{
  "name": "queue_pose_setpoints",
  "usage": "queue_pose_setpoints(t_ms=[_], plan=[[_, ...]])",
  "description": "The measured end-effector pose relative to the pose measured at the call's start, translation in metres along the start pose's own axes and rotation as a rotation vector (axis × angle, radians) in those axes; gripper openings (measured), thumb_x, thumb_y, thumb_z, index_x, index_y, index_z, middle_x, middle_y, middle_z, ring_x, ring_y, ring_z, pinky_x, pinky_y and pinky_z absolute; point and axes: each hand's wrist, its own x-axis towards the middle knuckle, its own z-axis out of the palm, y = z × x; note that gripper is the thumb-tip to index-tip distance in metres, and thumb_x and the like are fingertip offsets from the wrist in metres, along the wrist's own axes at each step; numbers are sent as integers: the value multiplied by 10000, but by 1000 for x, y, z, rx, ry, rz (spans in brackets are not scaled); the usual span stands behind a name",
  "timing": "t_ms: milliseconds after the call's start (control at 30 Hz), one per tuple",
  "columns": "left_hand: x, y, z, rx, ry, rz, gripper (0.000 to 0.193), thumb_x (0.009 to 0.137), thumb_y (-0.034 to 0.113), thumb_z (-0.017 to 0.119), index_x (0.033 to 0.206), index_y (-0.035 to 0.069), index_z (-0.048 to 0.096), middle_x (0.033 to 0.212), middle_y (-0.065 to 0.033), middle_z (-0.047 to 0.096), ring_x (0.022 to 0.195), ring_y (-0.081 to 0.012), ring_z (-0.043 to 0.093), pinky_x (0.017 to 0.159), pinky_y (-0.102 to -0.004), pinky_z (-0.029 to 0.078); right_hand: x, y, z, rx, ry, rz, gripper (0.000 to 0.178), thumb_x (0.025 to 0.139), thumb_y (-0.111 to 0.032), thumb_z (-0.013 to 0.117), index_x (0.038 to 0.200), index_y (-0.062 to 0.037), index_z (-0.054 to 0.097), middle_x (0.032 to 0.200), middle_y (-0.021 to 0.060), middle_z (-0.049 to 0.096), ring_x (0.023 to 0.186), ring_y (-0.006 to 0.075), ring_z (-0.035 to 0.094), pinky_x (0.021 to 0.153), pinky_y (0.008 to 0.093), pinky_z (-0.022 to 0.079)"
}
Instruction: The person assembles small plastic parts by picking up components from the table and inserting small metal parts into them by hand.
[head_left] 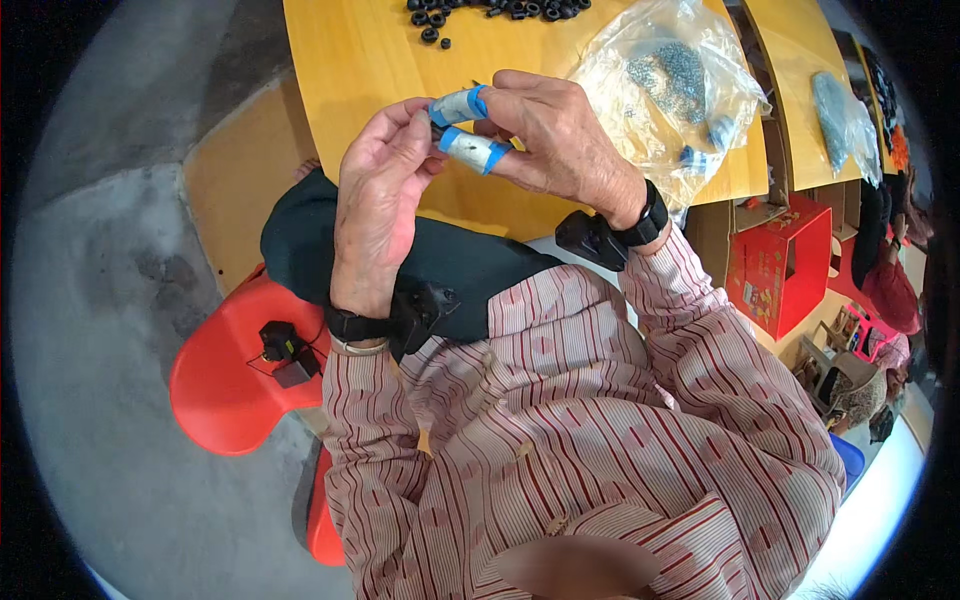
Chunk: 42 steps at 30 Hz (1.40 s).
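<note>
Above the table's near edge, my left hand [385,165] and my right hand [555,130] meet fingertip to fingertip. My left thumb and fingers are closed in a pinch on a small black part [437,131], mostly covered by the fingers; its exact shape cannot be made out. Two fingers of my right hand wear white wraps [474,150] edged with blue tape, and their tips close against the same part. Several black rings [520,10] lie loose at the table's far edge. To the right of my right hand rests an open clear plastic bag [668,85] of small metallic pieces.
The yellow table [360,60] spans the top. A red box [785,265] stands under its right side. At left, a red chair [225,370] carries a black device [285,345] with a cable. Another bag [835,115] lies farther right, near other people.
</note>
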Motion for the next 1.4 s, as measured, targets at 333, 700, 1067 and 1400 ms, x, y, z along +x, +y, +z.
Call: queue_pose_setpoints(t_ms=[333,700,1067,1400], plan=[[1,-4,-6,-223,-160,-19,327,883,144,552,1123,-65,475,977,-117,521,852,-144,486,821,-262,409,-56,-5,10,280,139,477,213,807,-135,633,1004,-51,631,727,102,597,572,178,534,549,281,454],[0,-12,-8,-169,-143,-22,246,906,140,523,1078,-36,529,949,-87,580,787,-98,534,797,-242,437,-62,-23,29,220,-40,255,169,766,-139,631,914,-61,606,740,91,567,735,279,544,639,364,469],[-3,-6,-10,-58,-128,-45,234,924,186,486,1031,-22,495,898,-80,512,720,-116,451,662,-220,378,-66,-6,10,168,-26,204,185,784,-168,614,926,-51,600,749,92,545,728,275,517,641,372,454],[-15,-4,3,100,-153,-155,294,914,271,503,1015,-5,489,742,-21,453,626,-95,395,600,-207,340,-80,-12,-7,183,-67,183,225,768,-98,616,986,-54,584,785,85,540,751,280,516,653,379,443]])
